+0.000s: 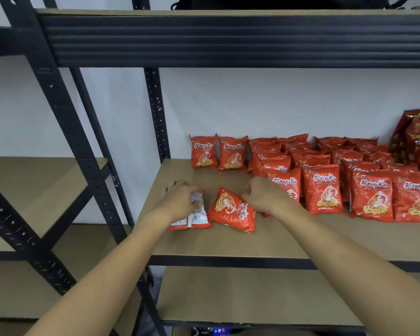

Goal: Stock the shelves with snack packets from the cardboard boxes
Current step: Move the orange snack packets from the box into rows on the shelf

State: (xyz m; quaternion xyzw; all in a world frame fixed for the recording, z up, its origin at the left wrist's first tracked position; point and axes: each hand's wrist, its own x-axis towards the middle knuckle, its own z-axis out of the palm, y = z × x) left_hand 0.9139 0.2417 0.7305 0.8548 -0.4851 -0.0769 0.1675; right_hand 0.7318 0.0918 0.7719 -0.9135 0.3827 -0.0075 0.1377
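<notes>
Item: shelf (289,241), brown board on a black steel frame, centre of the frame.

Stock already placed: red snack packets (323,190) stand upright in stepped rows from centre to right edge, fronts facing you, so labels read from the aisle. Two more packets (218,152) lean against the back wall, starting a new column at centre.

In hand, left: your left hand (180,202) lies over a packet lying face down (192,217), its white back uppermost; fingers curled round its upper end, apparently to turn or stand it.

In hand, right: your right hand (264,197) touches the top corner of a second packet lying flat (232,209), print skewed; whether its fingers pinch the corner, you cannot tell.

Judgement: both loose packets lie at the open left end because that is where the next row belongs. No cardboard boxes in view.
</notes>
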